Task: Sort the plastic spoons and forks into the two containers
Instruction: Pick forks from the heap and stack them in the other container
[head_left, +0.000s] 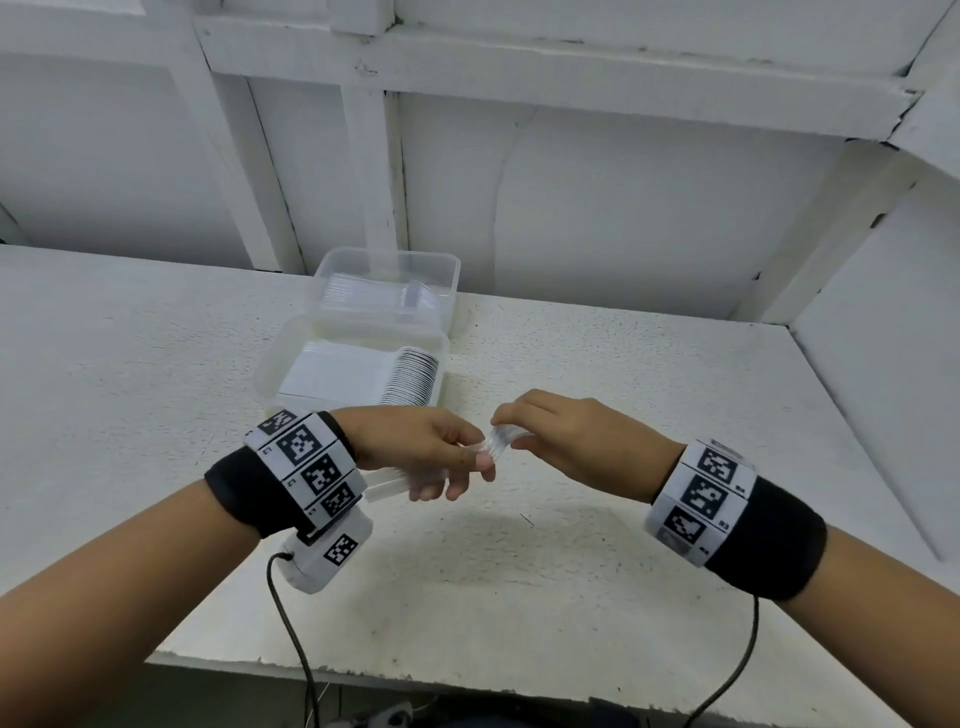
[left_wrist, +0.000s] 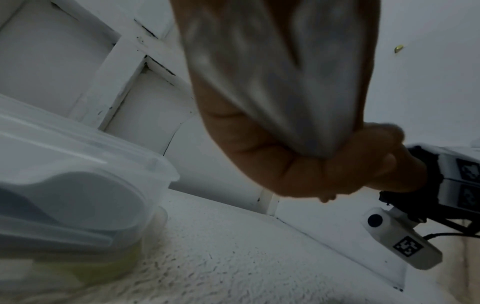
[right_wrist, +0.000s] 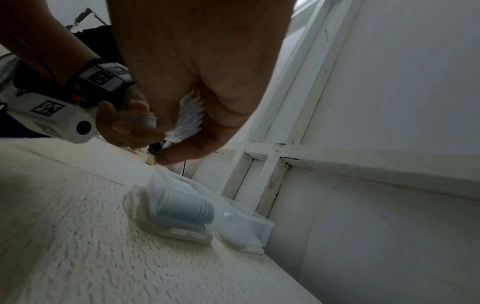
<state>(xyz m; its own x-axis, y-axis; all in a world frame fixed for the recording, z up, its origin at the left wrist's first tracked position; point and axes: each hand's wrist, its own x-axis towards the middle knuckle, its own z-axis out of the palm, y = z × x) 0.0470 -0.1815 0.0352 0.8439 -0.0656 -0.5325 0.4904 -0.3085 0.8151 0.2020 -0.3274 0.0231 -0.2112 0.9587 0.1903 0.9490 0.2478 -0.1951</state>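
Forks, a nested stack of clear plastic ones, run left to right between your two hands above the counter, handles toward your left wrist and tined heads toward your right. Your left hand is curled round the stack's middle, with the handle ends sticking out just below the wrist band. Your right hand pinches the head end between thumb and fingertips. From the right wrist view the white tines fan out like a comb under your fingers. The stack is see-through and ridged, so you cannot count the pieces.

Behind your hands two clear containers stand touching, one behind the other. The near container holds a dense row of spoons, bowls to the right, handles lying leftward. The far container holds more clear cutlery; its kind is hard to make out. The left wrist view is blurred, and your palm hides most of the stack.
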